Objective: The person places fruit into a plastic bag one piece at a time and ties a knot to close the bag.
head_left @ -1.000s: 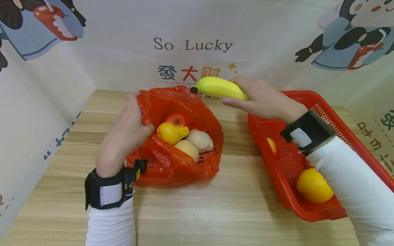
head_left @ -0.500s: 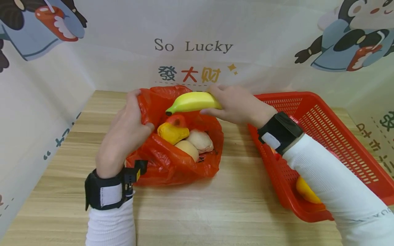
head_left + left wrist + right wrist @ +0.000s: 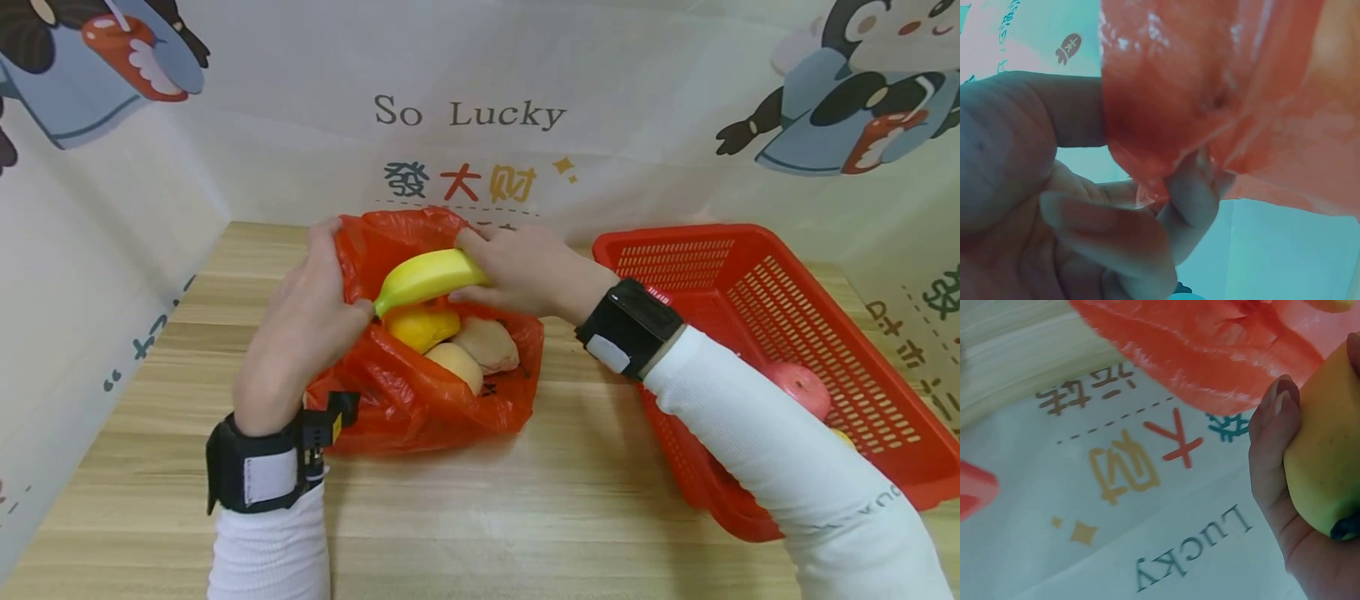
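Note:
A yellow banana point(image 3: 427, 277) is gripped at one end by my right hand point(image 3: 525, 271), its other end pointing left over the mouth of a red plastic bag point(image 3: 420, 408). In the right wrist view the thumb and fingers wrap round the banana point(image 3: 1329, 444). My left hand point(image 3: 307, 325) holds the bag's left rim, and in the left wrist view its fingers curl about the thin red plastic point(image 3: 1166, 81). Inside the bag lie a yellow pear-shaped fruit point(image 3: 422, 329), a pale round one point(image 3: 457, 367) and a beige lumpy piece point(image 3: 487, 343). The banana hides whatever is behind it.
On the right stands a red plastic basket point(image 3: 675, 242) with slotted walls, partly covered by my right sleeve. A pink-red round fruit point(image 3: 798, 387) lies in it, with a bit of yellow beside it. A printed white sheet point(image 3: 465, 50) backs the wooden table point(image 3: 450, 525).
My right hand has carried the banana left and down from near the basket to over the bag's opening. My left hand keeps its place on the bag rim.

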`<control>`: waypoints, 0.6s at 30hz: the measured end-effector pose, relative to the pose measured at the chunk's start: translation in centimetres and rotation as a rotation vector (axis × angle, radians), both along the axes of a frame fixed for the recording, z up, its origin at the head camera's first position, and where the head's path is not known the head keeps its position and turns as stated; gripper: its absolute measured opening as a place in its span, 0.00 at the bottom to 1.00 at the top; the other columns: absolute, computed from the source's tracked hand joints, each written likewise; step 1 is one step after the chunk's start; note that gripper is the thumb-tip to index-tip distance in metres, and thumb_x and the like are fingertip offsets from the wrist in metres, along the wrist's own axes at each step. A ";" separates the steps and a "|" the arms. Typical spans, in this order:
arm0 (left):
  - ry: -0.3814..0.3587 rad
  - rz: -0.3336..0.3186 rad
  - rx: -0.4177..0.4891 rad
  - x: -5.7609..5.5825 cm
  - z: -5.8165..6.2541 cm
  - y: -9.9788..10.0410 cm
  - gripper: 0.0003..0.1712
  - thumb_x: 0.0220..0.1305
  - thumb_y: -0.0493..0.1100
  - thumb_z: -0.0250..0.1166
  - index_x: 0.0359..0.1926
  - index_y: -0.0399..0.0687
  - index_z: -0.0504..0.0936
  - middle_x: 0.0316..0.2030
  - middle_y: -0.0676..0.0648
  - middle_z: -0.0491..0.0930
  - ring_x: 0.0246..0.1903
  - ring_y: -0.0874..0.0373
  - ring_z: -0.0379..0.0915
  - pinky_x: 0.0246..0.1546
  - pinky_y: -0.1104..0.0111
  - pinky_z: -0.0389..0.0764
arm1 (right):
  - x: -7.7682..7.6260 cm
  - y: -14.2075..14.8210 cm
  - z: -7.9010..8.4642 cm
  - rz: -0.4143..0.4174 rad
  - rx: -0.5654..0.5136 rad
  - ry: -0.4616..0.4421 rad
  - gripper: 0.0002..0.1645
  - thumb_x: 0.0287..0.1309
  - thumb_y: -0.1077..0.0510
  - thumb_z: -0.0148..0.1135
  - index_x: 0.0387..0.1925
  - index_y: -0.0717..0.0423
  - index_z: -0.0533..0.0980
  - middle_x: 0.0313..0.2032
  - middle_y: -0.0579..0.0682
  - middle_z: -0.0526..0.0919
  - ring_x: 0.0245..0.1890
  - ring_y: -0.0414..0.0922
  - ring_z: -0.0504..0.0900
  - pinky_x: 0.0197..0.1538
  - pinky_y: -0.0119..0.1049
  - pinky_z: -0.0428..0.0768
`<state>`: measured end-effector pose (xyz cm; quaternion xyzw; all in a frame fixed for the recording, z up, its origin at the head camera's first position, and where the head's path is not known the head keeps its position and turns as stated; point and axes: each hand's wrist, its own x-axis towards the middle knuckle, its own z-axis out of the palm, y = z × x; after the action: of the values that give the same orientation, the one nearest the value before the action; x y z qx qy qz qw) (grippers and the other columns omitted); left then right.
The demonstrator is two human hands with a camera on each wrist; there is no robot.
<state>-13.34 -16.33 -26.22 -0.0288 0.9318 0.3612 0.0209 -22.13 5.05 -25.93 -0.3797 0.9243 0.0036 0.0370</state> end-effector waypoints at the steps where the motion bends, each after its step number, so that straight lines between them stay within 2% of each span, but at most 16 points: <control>1: -0.001 0.001 -0.003 0.0 0.0 0.0 0.52 0.62 0.33 0.56 0.78 0.50 0.35 0.66 0.33 0.67 0.49 0.38 0.73 0.48 0.44 0.83 | 0.1 -0.3 0.0 0.005 0.002 0.006 0.29 0.63 0.34 0.55 0.55 0.48 0.66 0.41 0.49 0.75 0.40 0.48 0.76 0.40 0.38 0.72; 9: 0.025 0.001 -0.003 -0.1 0.0 -0.1 0.50 0.63 0.34 0.57 0.77 0.48 0.37 0.66 0.33 0.65 0.51 0.37 0.72 0.50 0.42 0.81 | 0.9 -3.0 -0.9 0.016 0.064 0.081 0.32 0.66 0.36 0.54 0.58 0.52 0.63 0.44 0.51 0.75 0.39 0.50 0.79 0.40 0.41 0.81; 18: 0.055 -0.011 -0.046 -0.3 -0.1 -0.4 0.49 0.64 0.33 0.57 0.78 0.50 0.39 0.70 0.34 0.61 0.55 0.36 0.69 0.52 0.39 0.79 | 0.4 -5.2 -2.5 -0.023 0.020 0.095 0.29 0.67 0.42 0.51 0.60 0.51 0.57 0.43 0.53 0.74 0.33 0.50 0.78 0.37 0.40 0.83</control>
<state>-13.60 -16.77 -26.32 -0.0142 0.9402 0.3404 -0.0036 -21.77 -0.15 -28.45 -0.3682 0.9292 0.0304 -0.0030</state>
